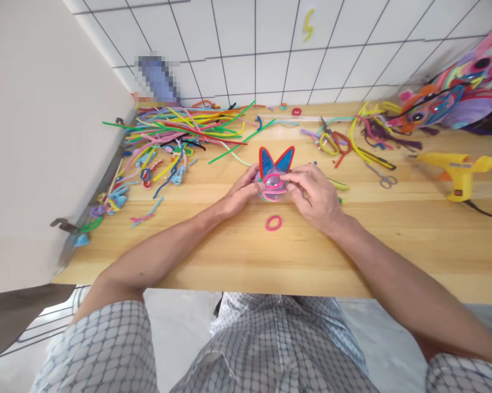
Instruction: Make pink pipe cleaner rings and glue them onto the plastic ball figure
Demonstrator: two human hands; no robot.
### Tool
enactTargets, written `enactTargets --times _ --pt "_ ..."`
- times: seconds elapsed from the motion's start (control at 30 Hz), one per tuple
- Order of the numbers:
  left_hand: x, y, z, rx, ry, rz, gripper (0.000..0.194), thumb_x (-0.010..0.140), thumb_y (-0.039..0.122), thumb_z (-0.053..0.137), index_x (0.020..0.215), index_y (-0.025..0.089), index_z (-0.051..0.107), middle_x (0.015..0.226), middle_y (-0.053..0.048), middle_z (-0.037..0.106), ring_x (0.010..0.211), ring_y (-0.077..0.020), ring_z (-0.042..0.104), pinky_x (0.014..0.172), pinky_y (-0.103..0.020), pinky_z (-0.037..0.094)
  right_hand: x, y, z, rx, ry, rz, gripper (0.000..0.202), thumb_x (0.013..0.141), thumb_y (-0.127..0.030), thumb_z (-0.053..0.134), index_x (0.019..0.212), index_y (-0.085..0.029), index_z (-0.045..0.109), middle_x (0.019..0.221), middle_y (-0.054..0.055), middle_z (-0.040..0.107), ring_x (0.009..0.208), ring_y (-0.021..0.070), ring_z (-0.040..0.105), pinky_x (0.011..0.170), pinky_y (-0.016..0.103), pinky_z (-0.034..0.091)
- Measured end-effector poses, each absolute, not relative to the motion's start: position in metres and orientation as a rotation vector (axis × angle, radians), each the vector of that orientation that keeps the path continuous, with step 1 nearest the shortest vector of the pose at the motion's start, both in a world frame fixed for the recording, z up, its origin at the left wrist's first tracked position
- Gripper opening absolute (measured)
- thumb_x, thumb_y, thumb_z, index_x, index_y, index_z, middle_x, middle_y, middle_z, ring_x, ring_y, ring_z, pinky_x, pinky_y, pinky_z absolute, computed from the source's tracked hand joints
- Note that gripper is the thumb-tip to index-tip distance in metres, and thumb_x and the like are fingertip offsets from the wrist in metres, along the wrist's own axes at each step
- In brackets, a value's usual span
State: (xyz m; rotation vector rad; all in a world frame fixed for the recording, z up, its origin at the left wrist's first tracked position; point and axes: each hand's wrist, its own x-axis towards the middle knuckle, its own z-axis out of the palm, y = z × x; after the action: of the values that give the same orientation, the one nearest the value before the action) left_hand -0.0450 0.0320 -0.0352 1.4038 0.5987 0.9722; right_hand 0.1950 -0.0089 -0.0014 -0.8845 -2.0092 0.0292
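A small craft figure (276, 195) with a clear, rounded front and blue ears edged in red is held just above the table. My left hand (246, 191) is closed round its left side, thumb on the front. With thumb and fingers together, my right hand (315, 197) pinches the right side of a pink pipe-cleaner loop (272, 180) lying against the figure's front. I cannot tell whether that loop is fixed there. A separate pink ring (273, 222) lies flat on the wooden table (237, 256), just below the figure.
A heap of coloured pipe cleaners (188, 125) fills the back left, with scraps in front. Scissors (331, 143), a cutter (377, 159) and small grey scissors (384, 178) lie right of my hands. Further right are a yellow glue gun (458, 169) and colourful finished crafts (446, 103).
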Motion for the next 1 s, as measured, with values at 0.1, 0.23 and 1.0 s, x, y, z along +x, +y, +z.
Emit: enactTargets --times 0.1,0.23,1.0 --pt "-0.043 0.032 -0.034 1.355 0.612 0.965 0.065 0.087 0.044 0.074 0.148 0.024 0.064 0.154 -0.007 0.069 0.150 -0.0332 0.059 0.126 -0.045 0.046 0.195 -0.010 -0.001 -0.911 -2.021 0.051 0.025 0.109 -0.024 0.057 0.126 -0.027 0.075 0.113 0.010 0.075 0.105 0.0260 0.072 0.089 0.044 0.060" --pt "-0.040 0.029 -0.029 1.257 0.608 0.960 0.062 0.085 0.043 0.076 0.143 0.023 0.068 0.149 -0.008 0.072 0.144 -0.0333 0.063 0.122 -0.044 0.050 0.194 -0.011 0.000 -0.876 -2.006 0.055 0.024 0.109 -0.024 0.059 0.127 -0.026 0.075 0.114 0.010 0.074 0.103 0.0254 0.072 0.086 0.042 0.061" --pt "-0.041 0.023 -0.017 1.110 0.599 0.941 0.056 0.077 0.036 0.091 0.130 0.025 0.074 0.135 -0.006 0.078 0.128 -0.0280 0.070 0.116 -0.041 0.052 0.193 -0.017 -0.003 -0.873 -1.952 0.073 0.025 0.103 -0.022 0.067 0.126 -0.024 0.075 0.118 0.012 0.074 0.100 0.0254 0.074 0.083 0.043 0.066"
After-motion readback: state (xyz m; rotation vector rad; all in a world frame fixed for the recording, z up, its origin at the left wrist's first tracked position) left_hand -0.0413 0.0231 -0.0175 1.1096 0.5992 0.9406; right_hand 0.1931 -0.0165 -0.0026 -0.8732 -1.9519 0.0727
